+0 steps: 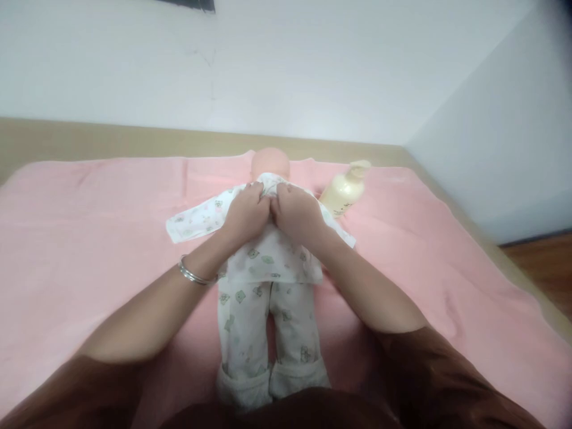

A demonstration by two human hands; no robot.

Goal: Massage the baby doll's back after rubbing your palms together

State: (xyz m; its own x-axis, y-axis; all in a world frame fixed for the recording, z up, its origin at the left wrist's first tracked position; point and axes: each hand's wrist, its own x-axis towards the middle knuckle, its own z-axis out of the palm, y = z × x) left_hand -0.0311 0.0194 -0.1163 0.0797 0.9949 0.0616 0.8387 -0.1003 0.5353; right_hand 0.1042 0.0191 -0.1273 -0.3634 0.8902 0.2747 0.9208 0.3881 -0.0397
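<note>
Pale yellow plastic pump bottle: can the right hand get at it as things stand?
Probably yes: the bottle sits close to the right hand, its pump uncovered. That hand seems to be gripping the white printed fabric top, though, so it would first need to let go.

The person wore a dark brown garment with a reddish tint. Its left sleeve (75, 390) and right sleeve (451, 378) were loose and wide, each ending in a plain edge near the elbow. Soft folds creased the right one, and its cloth looked slightly lighter along the raised parts. More of the same brown, the garment's front (286, 411), showed in a low curve between them. The left forearm (149, 310) and right forearm (369, 280) were uncovered. Around the left one, close to the wrist, sat a shiny silver-coloured bracelet (192, 273), narrow and rounded, like two slim bands side by side.
</note>
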